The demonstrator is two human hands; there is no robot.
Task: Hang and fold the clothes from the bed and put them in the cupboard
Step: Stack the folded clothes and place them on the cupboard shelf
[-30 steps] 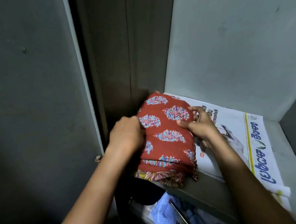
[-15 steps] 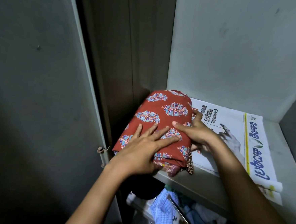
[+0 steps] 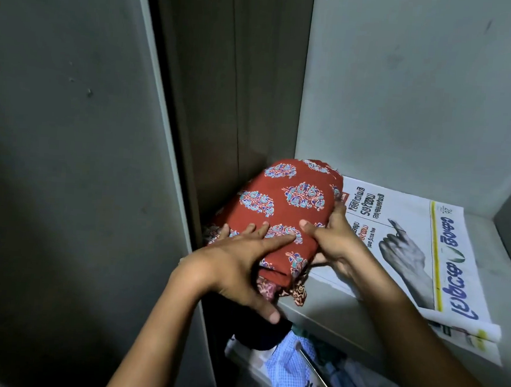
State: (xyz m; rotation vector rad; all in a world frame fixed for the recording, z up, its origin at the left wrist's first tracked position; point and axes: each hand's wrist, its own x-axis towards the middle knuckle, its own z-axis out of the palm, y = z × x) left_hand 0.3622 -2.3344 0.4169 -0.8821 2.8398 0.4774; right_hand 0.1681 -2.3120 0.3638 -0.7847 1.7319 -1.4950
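Cupboard door [image 3: 54, 149]: plain grey panel filling the left side; its edge runs down beside the dark gap of the cupboard's left inner wall.
Left hand [image 3: 234, 264]: comes in from below; four fingers lie spread and nearly straight across the top of the bundle; the thumb reaches under its front end, so the cloth is clamped between thumb and fingers.
Folded red garment [image 3: 283, 213]: thick folded bundle, rust red with blue leaf prints; it sits at the left end of the shelf, close against the left inner wall; its front end juts past the shelf's front edge; patterned hems hang from beneath it.
Right hand [image 3: 335, 244]: holds the bundle's right side; thumb on top, close to the left fingertips; the other fingers curl down round the side and are mostly hidden.
Shelf [image 3: 330, 316]: pale grey, with a grey back wall behind it.
Newspaper [image 3: 411, 234]: lies flat on the shelf just right of the bundle; it shows a printed hand and blue lettering.
Checked blue clothes [image 3: 290, 374]: heaped on the level below.
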